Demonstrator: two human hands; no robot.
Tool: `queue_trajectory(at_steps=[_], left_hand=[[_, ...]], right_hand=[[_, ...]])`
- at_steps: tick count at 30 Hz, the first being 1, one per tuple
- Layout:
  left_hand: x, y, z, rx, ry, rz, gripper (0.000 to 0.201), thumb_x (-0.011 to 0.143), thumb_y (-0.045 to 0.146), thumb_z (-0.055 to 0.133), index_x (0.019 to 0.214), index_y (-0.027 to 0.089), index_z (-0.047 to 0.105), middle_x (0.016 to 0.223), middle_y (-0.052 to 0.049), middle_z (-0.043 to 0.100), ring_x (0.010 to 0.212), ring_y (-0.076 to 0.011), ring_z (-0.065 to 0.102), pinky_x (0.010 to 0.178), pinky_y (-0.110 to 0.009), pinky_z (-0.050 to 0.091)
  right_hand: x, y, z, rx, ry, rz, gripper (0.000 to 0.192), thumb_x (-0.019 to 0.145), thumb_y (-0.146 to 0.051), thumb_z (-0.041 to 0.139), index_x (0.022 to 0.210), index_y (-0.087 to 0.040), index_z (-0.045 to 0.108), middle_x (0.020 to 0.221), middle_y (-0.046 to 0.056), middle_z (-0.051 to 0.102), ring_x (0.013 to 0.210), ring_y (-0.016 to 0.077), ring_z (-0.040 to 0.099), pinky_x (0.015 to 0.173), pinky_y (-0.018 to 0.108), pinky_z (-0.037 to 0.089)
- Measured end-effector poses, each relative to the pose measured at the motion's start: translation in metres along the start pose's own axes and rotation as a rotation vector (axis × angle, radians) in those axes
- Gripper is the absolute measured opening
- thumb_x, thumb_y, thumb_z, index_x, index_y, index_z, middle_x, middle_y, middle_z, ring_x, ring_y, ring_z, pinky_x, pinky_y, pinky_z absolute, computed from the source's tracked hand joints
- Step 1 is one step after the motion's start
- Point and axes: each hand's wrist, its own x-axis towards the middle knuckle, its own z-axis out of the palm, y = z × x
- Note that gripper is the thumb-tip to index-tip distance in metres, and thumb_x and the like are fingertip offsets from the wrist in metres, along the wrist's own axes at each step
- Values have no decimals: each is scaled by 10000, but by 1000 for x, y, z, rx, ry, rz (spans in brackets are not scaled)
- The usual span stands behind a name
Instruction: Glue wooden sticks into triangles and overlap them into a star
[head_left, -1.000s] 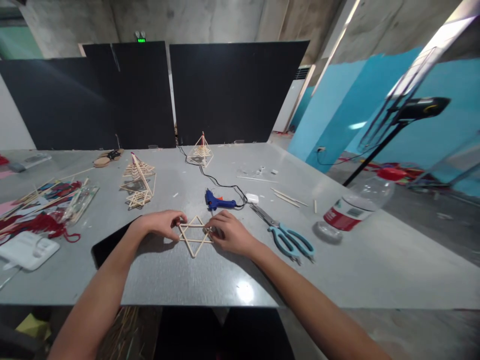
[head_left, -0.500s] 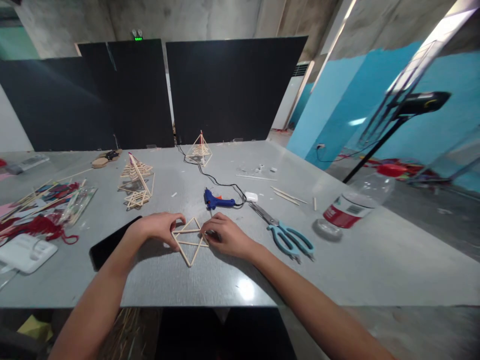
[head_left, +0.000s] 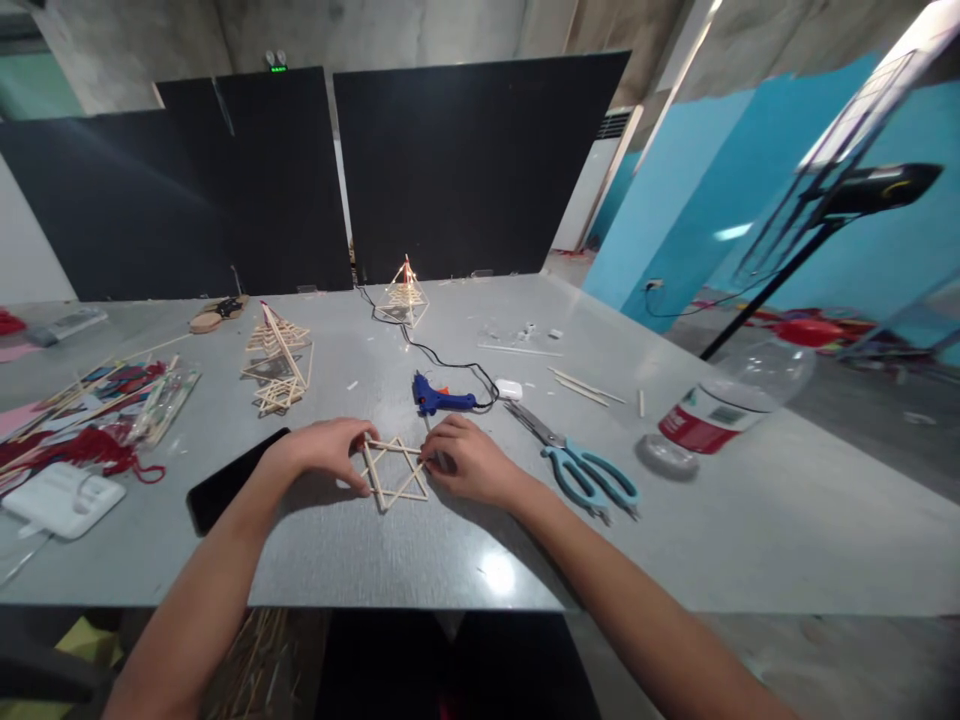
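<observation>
A: Risk first, nearest the front edge of the desk [head_left: 465, 560]: the stick star [head_left: 395, 471] lies flat between both hands, and its joints look thin. My judgement: uneven pressure from either side could rack the frame or pop a joint

B: Left hand [head_left: 328, 447]?

A: Fingers curled together, tips pinching the star's left points; palm off the desk. Black phone [head_left: 229, 480] lies just beside that wrist

B: Right hand [head_left: 470, 462]?

A: Fingers drawn in, tips pressed on the star's right point. Whether it clamps the stick or only rests on it, I cannot tell

B: Other hazards?

A: Blue glue gun [head_left: 441, 399] sits just behind the star, cord [head_left: 420, 350] trailing toward the far edge; a sleeve or wrist could catch it. If the nozzle is hot, that is a burn risk. Scissors [head_left: 581, 462] lie to the right, near the right forearm

B: Farther back?

A: Stick pyramids [head_left: 276, 365] left of centre, another pyramid [head_left: 405, 295] near the far edge, plastic bottle [head_left: 731, 400] on its side at the right edge
</observation>
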Motion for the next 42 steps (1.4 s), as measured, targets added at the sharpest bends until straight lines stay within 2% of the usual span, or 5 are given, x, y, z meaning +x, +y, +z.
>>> queue_trajectory(at_steps=[4, 8, 17, 24, 42], left_hand=[[7, -8, 4, -37, 78, 72, 1244, 584, 578, 1017, 1652, 282, 452, 1714, -155, 444, 1592, -425, 368, 1300, -523, 332], [14, -14, 12, -71, 33, 132, 1419, 527, 603, 1051, 1735, 337, 355, 1813, -155, 316, 1674, -469, 230, 1344, -613, 241], [18, 5, 24, -70, 65, 210, 1270, 644, 680, 993, 1715, 315, 416, 1783, -190, 365, 1662, -471, 263, 1330, -663, 242], [3, 2, 28, -77, 116, 295, 1258, 747, 725, 923, 1746, 244, 330, 1758, -194, 415, 1637, -432, 325, 1366, -592, 223], [-12, -11, 49, -84, 189, 418, 1278, 837, 617, 869, 1777, 251, 85, 1717, -203, 421, 1608, -445, 342, 1344, -645, 282]], right_hand=[[-1, -2, -2, 14, -15, -5, 218, 831, -52, 707, 928, -238, 766, 971, 48, 791, 996, 261, 625, 962, 436, 508], [-1, -1, -3, 29, -24, -7, 244, 813, -35, 704, 916, -249, 762, 973, 36, 798, 995, 258, 635, 958, 438, 530], [-1, 8, 0, 37, -17, -23, 204, 1038, -385, 732, 999, -186, 730, 1079, 39, 753, 1018, 204, 706, 999, 454, 582], [-5, 4, 9, 68, 58, 53, 235, 886, -89, 695, 1054, -243, 749, 1041, 43, 800, 1054, 257, 639, 1034, 463, 513], [-16, 4, 10, 128, 27, 65, 252, 952, -137, 664, 1133, -301, 722, 1277, 50, 788, 1180, 284, 655, 1070, 524, 532]])
